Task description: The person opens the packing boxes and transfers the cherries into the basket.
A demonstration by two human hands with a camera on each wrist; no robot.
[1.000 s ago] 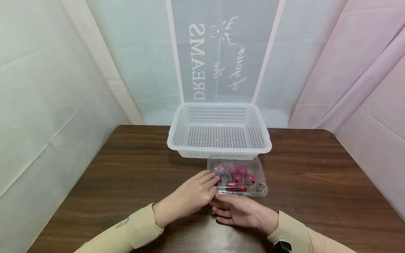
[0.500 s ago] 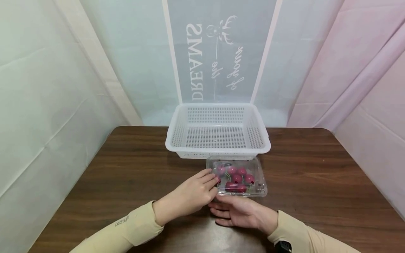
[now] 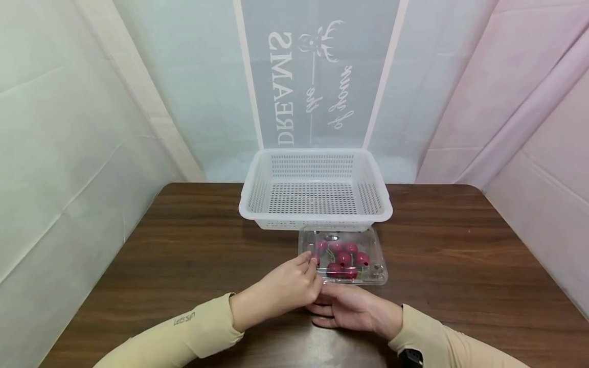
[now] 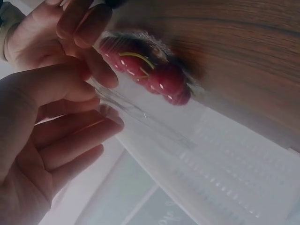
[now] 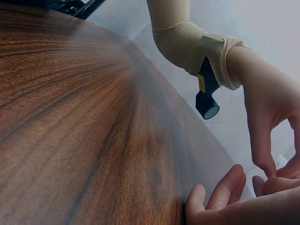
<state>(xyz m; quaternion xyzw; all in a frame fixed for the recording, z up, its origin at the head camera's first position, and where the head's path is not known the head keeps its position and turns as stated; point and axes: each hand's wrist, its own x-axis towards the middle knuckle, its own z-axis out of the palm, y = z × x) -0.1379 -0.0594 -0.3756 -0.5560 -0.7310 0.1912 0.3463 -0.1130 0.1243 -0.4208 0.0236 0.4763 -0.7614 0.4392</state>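
Observation:
A clear plastic clamshell box (image 3: 376,266) lies on the table with several red cherries (image 3: 342,259) inside, some with green stems. At its front left corner my left hand (image 3: 294,283) pinches the plastic edge between thumb and fingers. My right hand (image 3: 356,309) lies just in front, thumb along the front rim and other fingers loosely bent; it seems to pinch that rim too. The left wrist view shows the cherries (image 4: 150,72) close to both hands, with the plastic edge (image 4: 140,112) at the fingertips. In the right wrist view, fingers hide the exact contact.
A white perforated basket (image 3: 315,216) stands right behind the box, with nothing in it. Brown wood table (image 3: 198,235) stretches to both sides. Pale cloth (image 3: 216,102) hangs around the back and sides. A dark wrist device (image 3: 411,358) sits at the right sleeve.
My left hand has shifted slightly right and toward me at the corner, its fingers drawn together off the lid's top. The right hand and the box have barely moved.

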